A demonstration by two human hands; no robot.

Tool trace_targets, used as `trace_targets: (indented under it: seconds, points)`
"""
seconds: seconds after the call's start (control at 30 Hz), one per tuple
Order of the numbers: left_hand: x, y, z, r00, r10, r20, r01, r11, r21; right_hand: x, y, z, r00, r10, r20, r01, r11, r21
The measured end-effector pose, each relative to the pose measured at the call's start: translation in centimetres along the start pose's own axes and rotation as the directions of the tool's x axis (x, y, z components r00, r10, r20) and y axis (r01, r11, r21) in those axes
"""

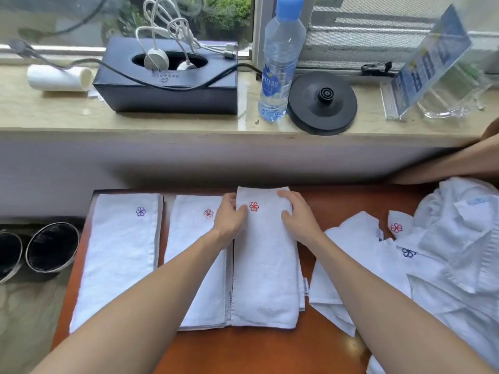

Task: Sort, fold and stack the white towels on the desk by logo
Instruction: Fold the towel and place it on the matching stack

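A folded white towel with a red flower logo point(266, 268) lies lengthwise on the brown desk point(259, 349). My left hand point(229, 215) grips its far left edge and my right hand point(297, 214) grips its far right edge. It partly overlaps a folded stack with a red logo point(194, 255) to its left. Further left lies a folded towel with a purple logo point(118, 255). On the right is a loose pile of unfolded towels point(445, 252) with red and blue logos showing.
Behind the desk a stone sill holds a black tissue box point(167, 85) with cables, a water bottle point(278, 66), a kettle base point(322, 103), a white roll point(58, 78) and an acrylic stand point(432, 68). Two metal bins point(51, 247) stand left. Another person's arm point(445, 163) reaches in at right.
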State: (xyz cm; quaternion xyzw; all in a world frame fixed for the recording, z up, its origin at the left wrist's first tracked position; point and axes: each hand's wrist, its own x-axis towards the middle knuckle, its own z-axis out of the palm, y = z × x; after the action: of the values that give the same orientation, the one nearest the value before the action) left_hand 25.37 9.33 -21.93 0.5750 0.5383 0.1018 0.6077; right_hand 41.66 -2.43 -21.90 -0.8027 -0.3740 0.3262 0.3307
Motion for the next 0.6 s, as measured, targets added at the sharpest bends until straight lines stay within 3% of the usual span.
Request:
trace_targets:
  seconds: [0.27,0.43,0.6]
  points:
    - [-4.3,-0.8,0.0,0.977,0.154,0.151,-0.171,0.979,0.11,-1.5,0.1,0.7,0.999,0.027,-0.038,-0.025,0.998,0.053]
    - [-9.4,-3.7,-0.2,0.975,0.096,0.198,-0.143,0.961,0.238,-8.2,1.2,1.0,0.993,0.116,-0.025,-0.114,0.991,0.068]
    - [-13.7,-7.3,0.2,0.982,0.025,0.185,-0.076,0.958,0.278,-15.9,3.2,1.8,0.978,0.18,0.106,-0.183,0.983,0.019]
